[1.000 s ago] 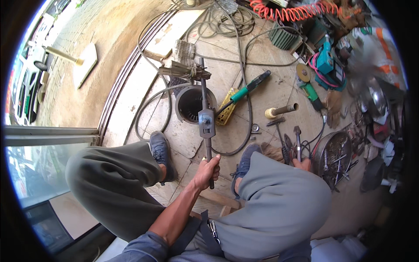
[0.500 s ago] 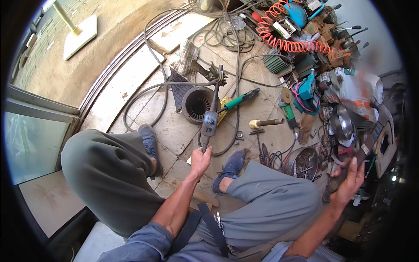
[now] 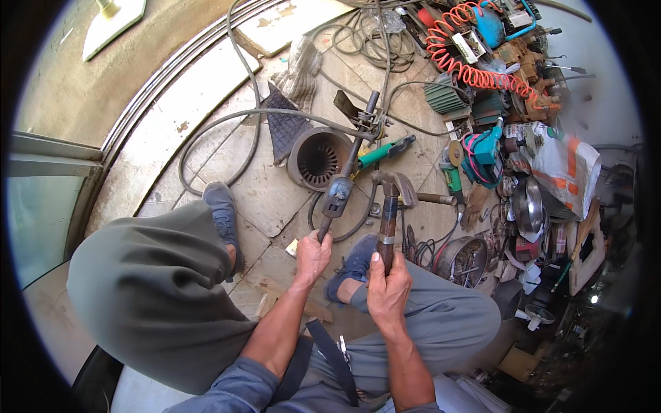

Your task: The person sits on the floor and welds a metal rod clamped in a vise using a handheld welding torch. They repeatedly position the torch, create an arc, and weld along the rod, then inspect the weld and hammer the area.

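Note:
My left hand (image 3: 313, 256) grips the near end of a long metal bar tool (image 3: 342, 184) with a thick block at its middle, held out over the floor and pointing away from me. My right hand (image 3: 387, 286) is closed around the wooden handle of a claw hammer (image 3: 390, 206), its steel head up beside the bar's block. Both hands are between my knees, above my blue shoes (image 3: 222, 213). Beyond the bar's far end sits a round finned motor housing (image 3: 318, 158).
A grey hose (image 3: 241, 124) loops over the tiled floor. To the right lie a green-handled tool (image 3: 385, 150), an orange coiled hose (image 3: 475, 72), a teal power tool (image 3: 484, 153), metal bowls and mixed clutter. A sliding-door track (image 3: 162, 86) curves at left.
My right hand came back from the clutter at the right holding the hammer, and it now stands beside the bar. My left hand kept its grip on the bar.

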Demonstrator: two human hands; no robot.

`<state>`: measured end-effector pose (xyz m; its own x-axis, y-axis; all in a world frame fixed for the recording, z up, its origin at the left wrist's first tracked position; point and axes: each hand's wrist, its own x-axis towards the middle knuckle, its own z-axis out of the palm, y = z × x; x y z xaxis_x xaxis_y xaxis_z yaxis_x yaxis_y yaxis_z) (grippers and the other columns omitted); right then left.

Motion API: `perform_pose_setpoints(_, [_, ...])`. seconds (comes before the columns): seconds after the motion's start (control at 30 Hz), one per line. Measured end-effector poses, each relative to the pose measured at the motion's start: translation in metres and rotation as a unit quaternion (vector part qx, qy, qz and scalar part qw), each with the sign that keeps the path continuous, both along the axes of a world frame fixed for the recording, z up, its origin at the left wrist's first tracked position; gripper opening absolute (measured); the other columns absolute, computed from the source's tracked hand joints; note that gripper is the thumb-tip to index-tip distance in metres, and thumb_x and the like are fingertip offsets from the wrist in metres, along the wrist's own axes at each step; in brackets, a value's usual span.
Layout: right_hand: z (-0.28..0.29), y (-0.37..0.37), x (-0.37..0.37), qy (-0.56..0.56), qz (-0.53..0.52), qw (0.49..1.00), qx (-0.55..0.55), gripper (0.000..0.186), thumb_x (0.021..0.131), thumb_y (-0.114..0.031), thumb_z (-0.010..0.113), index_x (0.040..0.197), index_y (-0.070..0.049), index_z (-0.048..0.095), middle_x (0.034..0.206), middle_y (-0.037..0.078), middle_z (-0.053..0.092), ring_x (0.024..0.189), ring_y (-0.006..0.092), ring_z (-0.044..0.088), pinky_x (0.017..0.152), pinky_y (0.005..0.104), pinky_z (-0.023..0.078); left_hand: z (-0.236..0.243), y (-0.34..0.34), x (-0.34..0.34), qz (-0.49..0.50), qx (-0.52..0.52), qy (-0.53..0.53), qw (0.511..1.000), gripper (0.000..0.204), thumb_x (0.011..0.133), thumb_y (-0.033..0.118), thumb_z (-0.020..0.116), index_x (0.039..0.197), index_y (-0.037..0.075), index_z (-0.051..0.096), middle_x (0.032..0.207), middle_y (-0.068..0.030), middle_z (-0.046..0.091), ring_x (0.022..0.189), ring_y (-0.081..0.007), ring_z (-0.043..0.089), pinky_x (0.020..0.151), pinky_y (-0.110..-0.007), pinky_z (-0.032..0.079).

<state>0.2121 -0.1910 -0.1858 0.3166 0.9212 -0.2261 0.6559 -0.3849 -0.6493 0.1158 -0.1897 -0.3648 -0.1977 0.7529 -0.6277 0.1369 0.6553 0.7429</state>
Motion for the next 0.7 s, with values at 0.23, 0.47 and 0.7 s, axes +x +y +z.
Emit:
perform_pose_setpoints(0.23, [-0.014,0.014,0.009,0.131,-0.078,0.979,-0.132,0.027,0.082,-0.009,0.076,0.095,0.004,0.057,0.073,0.01,0.064,0.064,0.0168,0.063,0.058,0.0322,0.049,-0.008,-0.002,0.005,0.009,-0.008,-0.019,1.0,0.036,0.091,0.034,0.064,0.087,-0.002,0.069,0.065,-0.0191,0.06,0.065,-0.0295,0.061,0.061,-0.042,0.047])
perform_pose_setpoints(0.47, [-0.037,0.016,-0.009,0.098,-0.07,0.993,0.003,0.014,0.09,-0.006,0.068,0.093,0.001,0.057,0.073,0.005,0.062,0.059,0.0112,0.063,0.053,0.0258,0.051,-0.004,0.001,0.002,-0.002,-0.011,-0.019,1.0,0.034,0.09,0.032,0.064,0.091,-0.001,0.071,0.069,-0.0243,0.065,0.068,-0.0378,0.068,0.063,-0.045,0.05])
perform_pose_setpoints(0.7, [-0.054,0.011,-0.018,0.003,-0.025,0.999,0.045,0.018,0.09,-0.008,0.068,0.094,0.002,0.053,0.068,0.013,0.063,0.06,0.0229,0.064,0.055,0.0375,0.048,-0.004,-0.002,0.005,0.012,0.023,-0.009,1.0,0.035,0.092,0.031,0.065,0.081,-0.002,0.066,0.059,-0.0164,0.056,0.058,-0.0225,0.054,0.055,-0.041,0.045])
